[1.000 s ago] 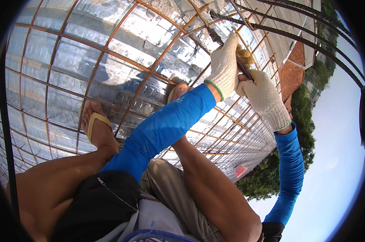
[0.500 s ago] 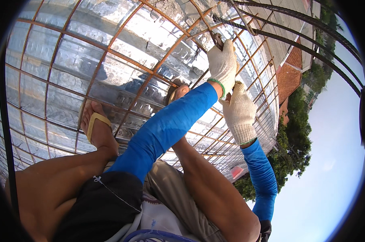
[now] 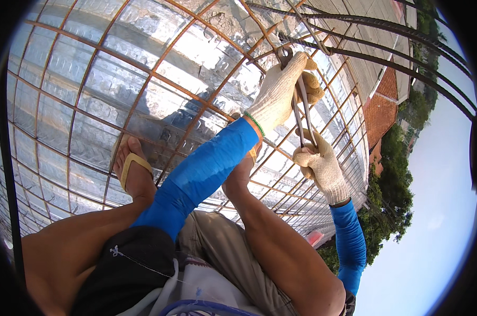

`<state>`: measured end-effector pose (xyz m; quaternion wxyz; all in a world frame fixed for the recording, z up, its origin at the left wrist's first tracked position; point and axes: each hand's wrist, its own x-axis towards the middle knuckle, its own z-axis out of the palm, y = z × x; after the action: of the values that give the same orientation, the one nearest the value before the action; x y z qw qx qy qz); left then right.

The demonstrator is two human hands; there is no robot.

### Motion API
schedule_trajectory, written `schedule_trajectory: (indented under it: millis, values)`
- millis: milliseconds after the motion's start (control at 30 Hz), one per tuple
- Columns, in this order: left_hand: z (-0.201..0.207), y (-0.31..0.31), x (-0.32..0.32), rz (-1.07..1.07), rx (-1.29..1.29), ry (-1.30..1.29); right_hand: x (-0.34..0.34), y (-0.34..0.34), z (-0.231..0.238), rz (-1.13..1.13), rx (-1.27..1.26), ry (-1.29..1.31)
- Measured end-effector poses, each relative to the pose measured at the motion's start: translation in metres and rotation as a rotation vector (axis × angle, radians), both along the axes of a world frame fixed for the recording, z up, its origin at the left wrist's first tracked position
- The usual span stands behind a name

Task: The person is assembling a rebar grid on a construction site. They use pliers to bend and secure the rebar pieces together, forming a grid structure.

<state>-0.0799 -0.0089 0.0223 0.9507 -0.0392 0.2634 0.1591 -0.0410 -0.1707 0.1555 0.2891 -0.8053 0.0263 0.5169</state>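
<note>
White knitted gloves cover both of my hands. My left hand (image 3: 283, 87) is closed around the upper part of long-handled metal pincers (image 3: 309, 117), whose rounded head sticks out above the glove. Lower down and to the right, my right hand (image 3: 322, 166) grips the two handle ends, which stand slightly apart. The pincers' head lies by a crossing of the rusty steel mesh (image 3: 152, 72). My left hand hides the tool's middle, and any wire in its jaws cannot be made out.
Shiny corrugated metal sheeting (image 3: 125, 43) lies beneath the mesh. My sandalled foot (image 3: 135, 166) rests there at left; the other is partly behind my left forearm. Thick ribbed bars (image 3: 386, 58) arch across the upper right. Beyond are a tiled roof (image 3: 380, 113) and trees (image 3: 391, 189).
My right hand has moved down and right, away from the left, and the pincers' handles now show between them. My left hand has turned and its curled fingers have come into sight.
</note>
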Motion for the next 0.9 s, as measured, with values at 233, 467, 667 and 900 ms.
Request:
schedule_trajectory:
  millis: [233, 467, 667, 900]
  values:
    - [-0.035, 0.045, -0.03, 0.04, 0.007, 0.017, -0.008, -0.013, -0.016, 0.125, -0.009, -0.082]
    - [-0.023, 0.071, -0.045, 0.128, 0.38, 0.13, 0.016, 0.011, 0.034, 0.116, 0.359, 0.078]
    - [0.01, 0.085, -0.061, 0.088, 0.517, 0.518, 0.071, 0.021, 0.027, 0.494, 0.254, -0.108]
    - [-0.012, 0.101, -0.115, -0.264, 0.847, 0.92, 0.061, 0.04, -0.029, 0.766, 0.504, -0.268]
